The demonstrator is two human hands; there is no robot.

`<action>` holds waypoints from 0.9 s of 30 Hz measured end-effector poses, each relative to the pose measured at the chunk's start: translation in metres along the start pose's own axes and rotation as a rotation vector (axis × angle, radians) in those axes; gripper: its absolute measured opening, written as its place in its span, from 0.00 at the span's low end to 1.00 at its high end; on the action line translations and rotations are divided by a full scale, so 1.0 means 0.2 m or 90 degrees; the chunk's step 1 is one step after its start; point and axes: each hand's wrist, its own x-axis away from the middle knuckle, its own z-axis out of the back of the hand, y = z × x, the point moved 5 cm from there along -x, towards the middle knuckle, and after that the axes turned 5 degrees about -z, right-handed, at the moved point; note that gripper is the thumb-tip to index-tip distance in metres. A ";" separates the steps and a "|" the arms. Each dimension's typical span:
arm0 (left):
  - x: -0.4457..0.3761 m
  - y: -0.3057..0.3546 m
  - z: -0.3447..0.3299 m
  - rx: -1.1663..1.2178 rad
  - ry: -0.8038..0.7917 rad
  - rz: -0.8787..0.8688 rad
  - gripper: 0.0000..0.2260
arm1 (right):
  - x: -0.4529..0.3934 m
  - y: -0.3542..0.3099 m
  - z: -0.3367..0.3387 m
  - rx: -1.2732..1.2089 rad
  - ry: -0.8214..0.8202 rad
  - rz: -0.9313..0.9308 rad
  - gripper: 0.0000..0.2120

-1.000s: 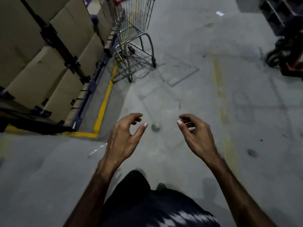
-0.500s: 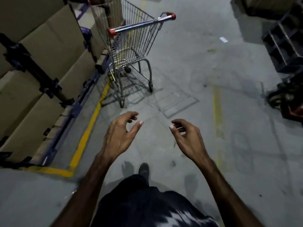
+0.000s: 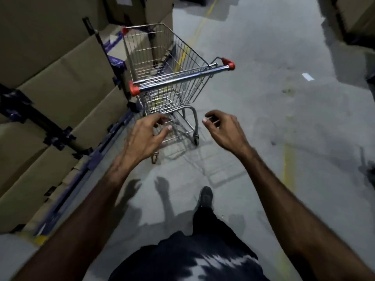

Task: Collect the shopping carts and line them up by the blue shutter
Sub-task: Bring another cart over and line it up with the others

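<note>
On my head view, the shopping cart (image 3: 168,78) stands on the grey floor (image 3: 253,98) just beside the stacked cardboard boxes (image 3: 50,78), its red-capped handle (image 3: 182,78) facing me. My left hand (image 3: 146,138) and right hand (image 3: 225,130) hover short of the handle, fingers loosely curled, gripping nothing. One shoe (image 3: 206,197) steps forward.

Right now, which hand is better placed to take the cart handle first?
Left, narrowly. The left hand sits under the handle's near red cap; the right hand is below its far end. Neither touches the cart yet.
</note>
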 end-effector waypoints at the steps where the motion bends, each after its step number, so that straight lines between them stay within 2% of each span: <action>1: -0.10 -0.03 -0.02 -0.018 0.007 0.003 0.13 | -0.15 0.01 0.00 0.012 -0.010 0.018 0.12; 4: -0.43 -0.15 -0.10 -0.090 0.007 0.046 0.14 | -0.65 0.02 0.01 0.074 -0.065 0.062 0.17; 7: -0.67 -0.30 -0.17 -0.163 0.000 0.073 0.19 | -1.04 0.06 -0.02 0.201 -0.106 0.117 0.18; 12: -0.83 -0.57 -0.26 -0.336 0.025 0.109 0.22 | -1.45 0.15 -0.10 0.370 -0.166 0.180 0.19; 14: -0.87 -0.64 -0.29 -0.385 0.013 0.139 0.23 | -1.54 0.21 -0.13 0.411 -0.203 0.178 0.23; 17: -0.91 -0.67 -0.32 -0.397 -0.010 0.179 0.27 | -1.61 0.32 -0.16 0.447 -0.216 0.161 0.41; 19: -0.94 -0.68 -0.32 -0.427 -0.052 0.173 0.30 | -1.62 0.35 -0.16 0.452 -0.197 0.164 0.47; 24: -1.01 -0.76 -0.28 -0.491 -0.183 0.158 0.44 | -1.57 0.34 -0.19 0.459 -0.192 0.150 0.40; 27: -1.01 -0.83 -0.24 -0.508 -0.216 0.125 0.44 | -1.48 0.31 -0.23 0.465 -0.183 0.112 0.41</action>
